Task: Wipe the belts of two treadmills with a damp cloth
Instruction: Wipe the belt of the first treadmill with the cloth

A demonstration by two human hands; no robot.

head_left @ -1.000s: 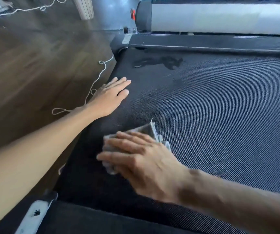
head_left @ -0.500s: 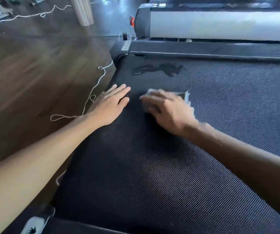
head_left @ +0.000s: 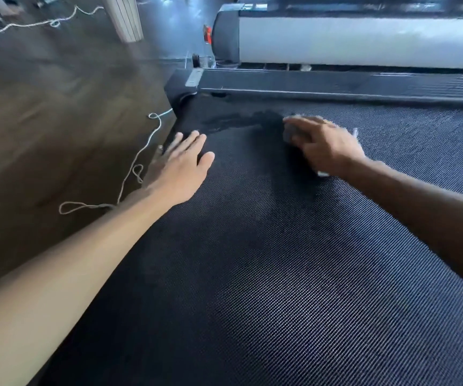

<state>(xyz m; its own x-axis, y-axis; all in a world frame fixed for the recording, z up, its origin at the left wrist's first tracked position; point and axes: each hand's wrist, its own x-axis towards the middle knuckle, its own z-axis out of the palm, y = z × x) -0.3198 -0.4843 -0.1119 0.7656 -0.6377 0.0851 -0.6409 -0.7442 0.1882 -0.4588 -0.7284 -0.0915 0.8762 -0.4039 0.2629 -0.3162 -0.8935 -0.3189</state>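
the belt [head_left: 308, 274] of one treadmill is being wiped near its far end. the left hand [head_left: 181, 168] is laid flat and open at the belt's left edge. the cloth [head_left: 289, 135] is pressed down under the right hand [head_left: 325, 146], fingers spread, just beside a wet patch [head_left: 238, 121], which should be swept next.

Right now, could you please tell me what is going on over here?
A person is wiping a treadmill belt. The right hand presses a grey cloth onto the belt near its far end, right beside a dark, wet-looking patch. The left hand rests flat at the belt's left edge, fingers straight. A white cord lies on the wooden floor alongside.
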